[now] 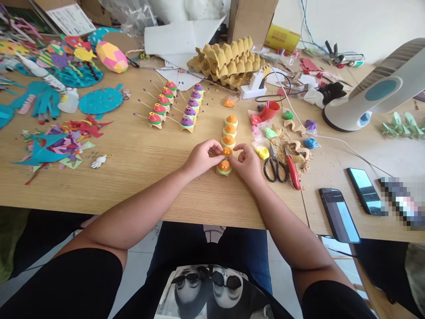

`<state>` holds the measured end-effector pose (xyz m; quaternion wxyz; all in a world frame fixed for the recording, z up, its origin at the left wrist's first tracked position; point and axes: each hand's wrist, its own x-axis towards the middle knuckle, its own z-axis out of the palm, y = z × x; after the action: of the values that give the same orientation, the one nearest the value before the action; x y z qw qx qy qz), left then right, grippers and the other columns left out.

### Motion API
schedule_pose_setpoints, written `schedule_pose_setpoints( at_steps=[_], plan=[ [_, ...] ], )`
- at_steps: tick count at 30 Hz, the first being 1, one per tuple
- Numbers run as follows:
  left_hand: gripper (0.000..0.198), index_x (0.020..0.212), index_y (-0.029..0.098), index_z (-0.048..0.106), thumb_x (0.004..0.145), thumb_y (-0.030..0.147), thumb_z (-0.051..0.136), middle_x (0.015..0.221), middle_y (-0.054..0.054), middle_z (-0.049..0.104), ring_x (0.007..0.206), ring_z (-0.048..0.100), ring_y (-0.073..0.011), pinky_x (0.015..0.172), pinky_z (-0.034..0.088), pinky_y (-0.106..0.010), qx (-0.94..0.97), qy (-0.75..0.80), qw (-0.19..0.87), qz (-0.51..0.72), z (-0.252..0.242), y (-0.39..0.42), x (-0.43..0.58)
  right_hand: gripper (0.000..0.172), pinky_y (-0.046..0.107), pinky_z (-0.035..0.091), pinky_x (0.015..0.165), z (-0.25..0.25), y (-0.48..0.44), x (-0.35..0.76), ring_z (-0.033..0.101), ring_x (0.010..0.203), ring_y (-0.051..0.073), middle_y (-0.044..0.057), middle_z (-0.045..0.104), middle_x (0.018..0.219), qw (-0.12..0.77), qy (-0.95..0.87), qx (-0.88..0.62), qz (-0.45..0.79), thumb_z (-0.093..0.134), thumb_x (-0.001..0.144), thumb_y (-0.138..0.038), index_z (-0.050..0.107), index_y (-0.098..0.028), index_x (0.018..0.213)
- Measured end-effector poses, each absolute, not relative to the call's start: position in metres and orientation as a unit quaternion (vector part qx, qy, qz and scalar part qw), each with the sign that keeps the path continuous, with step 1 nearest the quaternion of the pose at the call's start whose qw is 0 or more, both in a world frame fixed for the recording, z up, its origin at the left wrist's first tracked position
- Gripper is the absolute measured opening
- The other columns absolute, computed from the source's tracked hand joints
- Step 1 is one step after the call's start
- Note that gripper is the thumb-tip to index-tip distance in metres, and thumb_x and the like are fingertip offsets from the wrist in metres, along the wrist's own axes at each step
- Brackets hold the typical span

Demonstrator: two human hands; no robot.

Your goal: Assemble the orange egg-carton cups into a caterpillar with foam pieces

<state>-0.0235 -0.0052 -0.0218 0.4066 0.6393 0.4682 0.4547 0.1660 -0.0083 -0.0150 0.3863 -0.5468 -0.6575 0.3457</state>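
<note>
A strip of egg-carton cups [229,129] runs away from me on the table, each cup capped with orange clay and edged in pale green. The two nearest cups carry small yellow dots like eyes; the nearest also has a mouth. My left hand [205,158] is closed, its thumb and forefinger at the left side of the second cup. On that cup's right side, my right hand [246,163] presses with bent fingers. Whether a small bit of clay is between my fingertips cannot be made out. Left of them stand finished-looking red [159,109] and purple [192,109] strips with pins in their sides.
To the right lie scissors [275,165], a red utility knife [292,172], yellow clay [262,152] and a red cup [270,110]. Phones [339,214] rest by the front edge. A white fan [375,88] stands right; egg trays [229,60] are behind. Paper scraps [59,144] lie left.
</note>
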Motion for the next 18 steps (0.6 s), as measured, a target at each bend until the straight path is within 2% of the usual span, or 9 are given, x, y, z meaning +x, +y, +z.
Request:
schedule_pose_setpoints(
  at_steps=[12,18],
  plan=[
    [0.021,0.087,0.020,0.064,0.076,0.031,0.079,0.086,-0.001,0.070,0.080,0.065,-0.0148,0.077,0.052,-0.029,0.642,0.472,0.400,0.453,-0.0235,-0.0044,-0.0245,0.019,0.027,0.024,0.054,-0.0099,-0.0118,0.1654,0.031,0.050,0.009,-0.012,0.034,0.055,0.395,-0.647,-0.542,0.364,0.067,0.079,-0.020,0.058,-0.023,0.095],
    [0.021,0.087,0.020,0.064,0.077,0.032,0.079,0.086,-0.001,0.070,0.080,0.065,-0.0146,0.075,0.052,-0.029,0.644,0.468,0.402,0.453,-0.0233,-0.0049,-0.0248,0.010,0.028,0.024,0.054,-0.0089,-0.0125,0.1648,0.030,0.050,0.010,-0.010,0.032,0.054,0.388,-0.648,-0.548,0.359,0.067,0.081,-0.024,0.062,-0.022,0.088]
  ],
)
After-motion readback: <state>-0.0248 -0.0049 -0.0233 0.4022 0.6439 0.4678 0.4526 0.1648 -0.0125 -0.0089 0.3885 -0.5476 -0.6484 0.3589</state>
